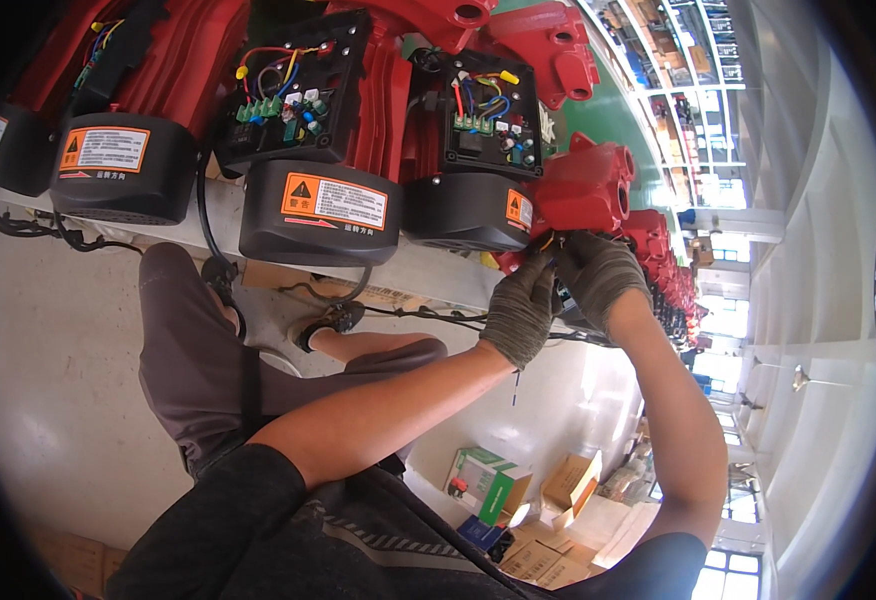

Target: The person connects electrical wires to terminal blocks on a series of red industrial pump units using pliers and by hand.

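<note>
Both hands wear grey-green knit gloves and meet beside the red pump housing (586, 190) at the near end of a row of pumps. My left hand (520, 312) is closed, its fingertips pinched around what looks like a thin wire (548, 243). Close against it, my right hand (603, 275) has its fingers bent inward; what they grip is hidden behind the glove. Part of a dark motor unit (568, 305) shows below and between the hands. Just left stands a motor with a black fan cover (466, 212) and an uncovered terminal box (495, 115) with coloured wires.
More red motors with black fan covers (320, 215) line the bench to the left, one with an open wiring box (293, 95). Black cables (428, 315) hang along the bench edge. Cartons (488, 485) stand on the floor behind; loaded shelves (678, 110) are at the far right.
</note>
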Available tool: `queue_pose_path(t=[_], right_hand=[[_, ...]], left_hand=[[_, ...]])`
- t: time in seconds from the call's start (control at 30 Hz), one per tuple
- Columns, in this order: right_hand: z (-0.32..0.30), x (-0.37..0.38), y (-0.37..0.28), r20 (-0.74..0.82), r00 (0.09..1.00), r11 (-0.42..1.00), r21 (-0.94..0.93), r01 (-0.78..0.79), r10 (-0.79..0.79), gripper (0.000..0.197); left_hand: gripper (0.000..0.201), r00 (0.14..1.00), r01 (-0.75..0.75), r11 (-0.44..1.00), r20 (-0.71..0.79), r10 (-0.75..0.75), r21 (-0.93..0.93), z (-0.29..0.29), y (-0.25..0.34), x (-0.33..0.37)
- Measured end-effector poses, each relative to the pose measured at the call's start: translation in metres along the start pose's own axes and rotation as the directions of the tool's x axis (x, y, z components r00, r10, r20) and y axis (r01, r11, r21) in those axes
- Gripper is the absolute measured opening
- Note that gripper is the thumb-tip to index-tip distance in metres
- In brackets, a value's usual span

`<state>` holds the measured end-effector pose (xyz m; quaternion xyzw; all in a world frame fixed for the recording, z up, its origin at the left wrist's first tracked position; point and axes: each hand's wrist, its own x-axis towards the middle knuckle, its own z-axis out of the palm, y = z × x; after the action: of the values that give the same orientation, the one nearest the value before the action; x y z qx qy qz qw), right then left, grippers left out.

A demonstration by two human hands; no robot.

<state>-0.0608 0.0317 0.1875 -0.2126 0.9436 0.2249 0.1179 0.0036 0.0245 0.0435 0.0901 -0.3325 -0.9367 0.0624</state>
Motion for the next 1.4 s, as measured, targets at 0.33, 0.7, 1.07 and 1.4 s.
queue_pose_path(t=[0.33,0.7,1.07,1.4], right_hand=[[0.001,0.004,0.013,0.167,0.861,0.709,-0.503,0.494,-0.481,0.024],[-0.007,-0.012,0.014,0.308,0.915,0.509,0.762,-0.401,0.260,0.025],[-0.002,0.014,-0.003,0.456,0.805,0.495,0.635,-0.594,0.381,0.023],[0.025,0.015,0.022,0.055,0.998,0.980,0.200,-0.016,0.005,0.018]], left_hand=[[0.037,0.968,0.249,0.947,0.059,-0.242,-0.205,0.001,0.029,-0.001],[0.041,0.880,0.447,0.721,0.114,-0.462,-0.529,0.001,0.029,0.000],[0.044,0.881,0.462,0.711,0.181,-0.437,-0.530,-0.002,0.033,-0.001],[0.043,0.912,0.403,0.805,0.112,-0.396,-0.436,0.003,0.029,0.000]])
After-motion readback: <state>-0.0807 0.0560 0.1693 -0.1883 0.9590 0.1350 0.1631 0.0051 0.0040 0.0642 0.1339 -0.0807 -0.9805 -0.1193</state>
